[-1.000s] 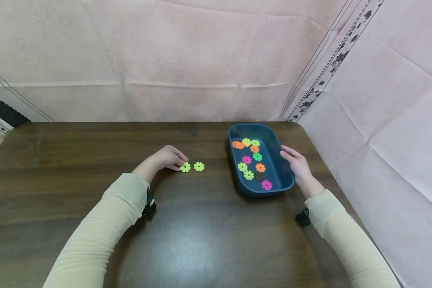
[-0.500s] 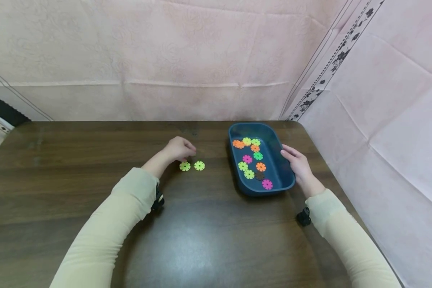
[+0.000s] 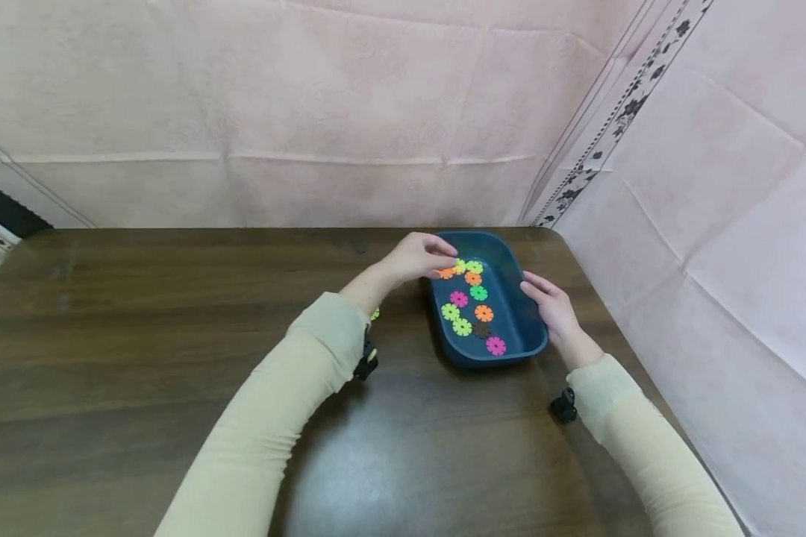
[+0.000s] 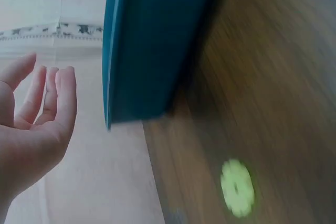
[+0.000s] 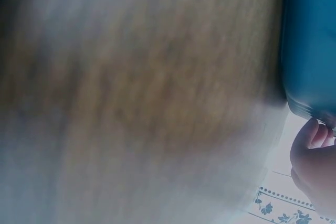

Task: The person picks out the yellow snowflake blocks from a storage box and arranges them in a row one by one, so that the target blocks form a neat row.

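My left hand [image 3: 422,256] hovers over the far left rim of the dark blue plastic bin [image 3: 513,309]. The left wrist view shows its fingers loosely bent, thumb apart, nothing between them. Thumb and fingers of my right hand [image 3: 556,313] grip the bin's right rim. Inside the bin lie several flat notched discs: a pink disc [image 3: 495,345], an orange disc [image 3: 483,313], a green disc [image 3: 478,293], yellow-green ones and a brown one. A yellow-green disc [image 4: 237,188] lies on the table left of the bin, mostly hidden by my left forearm in the head view.
The brown wooden table [image 3: 141,358] stretches to the left and front of the bin. A pale patterned cloth [image 3: 309,112] hangs behind the table's far edge, and another light cloth [image 3: 732,224] hangs along the right side.
My left hand has left the two yellow-green discs on the table and moved right and away to the bin's far left corner. My right hand stays on the rim.
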### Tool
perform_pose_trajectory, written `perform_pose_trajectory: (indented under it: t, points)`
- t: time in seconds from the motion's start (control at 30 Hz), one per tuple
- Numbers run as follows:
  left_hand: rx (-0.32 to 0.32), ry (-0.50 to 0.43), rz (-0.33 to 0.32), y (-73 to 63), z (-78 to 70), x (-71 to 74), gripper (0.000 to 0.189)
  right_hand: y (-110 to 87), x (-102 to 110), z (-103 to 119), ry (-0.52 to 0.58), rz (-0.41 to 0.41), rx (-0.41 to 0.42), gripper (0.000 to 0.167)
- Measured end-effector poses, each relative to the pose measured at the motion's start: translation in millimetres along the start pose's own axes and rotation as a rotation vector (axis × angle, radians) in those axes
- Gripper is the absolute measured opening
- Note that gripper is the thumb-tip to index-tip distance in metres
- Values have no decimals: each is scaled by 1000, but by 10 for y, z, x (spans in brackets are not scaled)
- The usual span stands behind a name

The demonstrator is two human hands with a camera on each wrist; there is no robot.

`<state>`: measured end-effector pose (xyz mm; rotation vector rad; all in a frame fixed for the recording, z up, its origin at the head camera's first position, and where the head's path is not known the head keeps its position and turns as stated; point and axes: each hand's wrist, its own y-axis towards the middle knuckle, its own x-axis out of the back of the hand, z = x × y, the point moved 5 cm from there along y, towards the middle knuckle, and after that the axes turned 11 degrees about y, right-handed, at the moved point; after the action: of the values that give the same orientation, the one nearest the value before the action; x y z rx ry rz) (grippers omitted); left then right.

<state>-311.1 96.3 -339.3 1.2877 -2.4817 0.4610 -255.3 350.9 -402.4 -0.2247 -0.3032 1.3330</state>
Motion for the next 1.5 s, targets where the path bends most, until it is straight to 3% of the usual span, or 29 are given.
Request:
perform_pose_trajectory:
  t: [0.1, 0.27, 0.43, 0.6, 0.73, 0.83, 0.97, 1.2, 1.5]
  points:
    - [12, -33, 43, 82, -67, -164, 30, -1, -12, 1, 10, 0, -7, 57]
    - [26, -22, 108, 199, -47, -449, 33, 20, -26, -4, 21, -8, 7, 55]
    - [97, 84, 108, 220, -15, -640, 33, 29, -10, -3, 26, -11, 11, 55]
    - [154, 336, 119, 231, -51, -780, 27, 31, 7, -6, 19, -15, 5, 55]
    - [219, 601, 147, 233, -44, -922, 38, 32, 1, -15, 20, -12, 4, 55]
    - [295, 694, 148, 220, -14, -1007, 45, 34, -2, -19, 24, -12, 2, 55]
    - [351, 714, 112, 191, 9, -1060, 37, 37, -1, -7, 28, -13, 6, 54]
    - [340, 846, 65, 227, 36, -1089, 34, 46, 4, -5, 14, -13, 9, 56]
    - [305, 859, 68, 197, 14, -1105, 31, 33, -6, 7, 7, -15, 15, 56]
